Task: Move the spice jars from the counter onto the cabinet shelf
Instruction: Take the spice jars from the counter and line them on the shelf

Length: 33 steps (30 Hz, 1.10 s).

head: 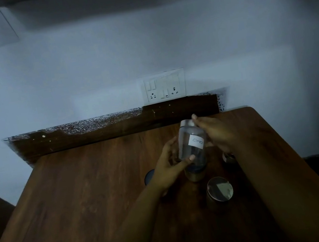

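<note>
- Both hands held a clear jar (192, 146) tilted, lifted above the desk (82, 197) near its far right corner.
- Left hand (170, 167) fingers curled round the jar's lower part, thumb across the front.
- Right hand (217, 132) fingers wrapped round the upper part by the metal lid.
- White label (195, 141) on jar, handwriting partly readable.
- Second jar (220, 192) with shiny lid stood on desk toward the near edge; a third jar (195, 175) just under the held one.
- Switch plate (163, 86) on wall behind.

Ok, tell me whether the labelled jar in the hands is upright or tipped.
Tipped. The labelled jar leans, lid end up toward the wall, base toward the person, held off the counter between the left hand and right hand.
</note>
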Available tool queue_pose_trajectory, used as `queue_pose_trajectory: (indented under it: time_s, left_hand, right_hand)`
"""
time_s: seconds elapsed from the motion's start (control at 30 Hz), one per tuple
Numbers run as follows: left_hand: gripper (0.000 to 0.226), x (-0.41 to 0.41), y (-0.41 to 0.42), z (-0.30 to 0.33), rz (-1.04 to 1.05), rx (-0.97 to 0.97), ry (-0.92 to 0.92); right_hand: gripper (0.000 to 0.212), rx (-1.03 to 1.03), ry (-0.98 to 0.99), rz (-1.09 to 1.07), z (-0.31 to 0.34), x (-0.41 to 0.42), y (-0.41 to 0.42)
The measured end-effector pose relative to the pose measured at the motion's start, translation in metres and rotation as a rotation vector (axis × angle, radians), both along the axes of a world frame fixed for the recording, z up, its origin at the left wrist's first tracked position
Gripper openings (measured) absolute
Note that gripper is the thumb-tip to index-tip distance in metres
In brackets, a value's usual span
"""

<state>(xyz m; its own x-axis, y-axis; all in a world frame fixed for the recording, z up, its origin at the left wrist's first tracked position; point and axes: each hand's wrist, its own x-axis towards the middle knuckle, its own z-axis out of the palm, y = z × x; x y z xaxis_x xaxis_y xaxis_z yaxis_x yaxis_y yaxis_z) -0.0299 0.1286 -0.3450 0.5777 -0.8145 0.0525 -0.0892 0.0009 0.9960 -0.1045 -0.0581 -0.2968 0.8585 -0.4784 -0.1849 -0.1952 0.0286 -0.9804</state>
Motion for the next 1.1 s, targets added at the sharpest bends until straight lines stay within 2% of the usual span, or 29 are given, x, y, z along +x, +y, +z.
queue_pose_trajectory:
  time_s: [0.07,0.17,0.3,0.4,0.47,0.53,0.6,0.9,1.1]
  left_hand:
    - [0.064,0.002,-0.001,0.000,0.024,-0.059,0.088]
    - [0.066,0.005,-0.004,0.004,0.034,-0.126,0.288]
    - [0.070,0.007,-0.008,0.008,0.052,-0.159,0.359]
    - [0.070,0.006,-0.011,0.009,0.069,-0.209,0.430]
    - [0.066,0.007,-0.013,0.010,0.092,-0.254,0.476]
    - [0.065,0.008,-0.014,0.013,0.085,-0.267,0.455]
    - [0.068,0.009,-0.014,0.016,0.059,-0.257,0.394]
    - [0.078,0.016,-0.014,0.046,0.071,-0.252,0.231]
    - [0.072,0.014,-0.016,0.102,0.102,-0.345,0.015]
  right_hand:
    - [0.030,0.147,-0.043,0.031,0.004,-0.001,-0.003]
    - [0.016,0.249,-0.131,0.027,0.006,-0.003,-0.006]
    - [0.015,0.297,-0.186,0.012,0.006,-0.003,-0.008]
    - [0.040,0.422,-0.260,0.053,0.003,-0.005,-0.010]
    - [0.063,0.408,-0.250,0.164,-0.001,-0.009,-0.010]
    - [0.080,0.272,-0.209,0.271,-0.003,-0.010,-0.008]
    - [0.088,0.215,-0.209,0.280,-0.003,-0.011,-0.006]
    - [0.102,0.071,-0.317,0.243,0.020,-0.011,-0.009]
    - [0.097,-0.122,-0.417,0.175,0.083,-0.006,-0.005]
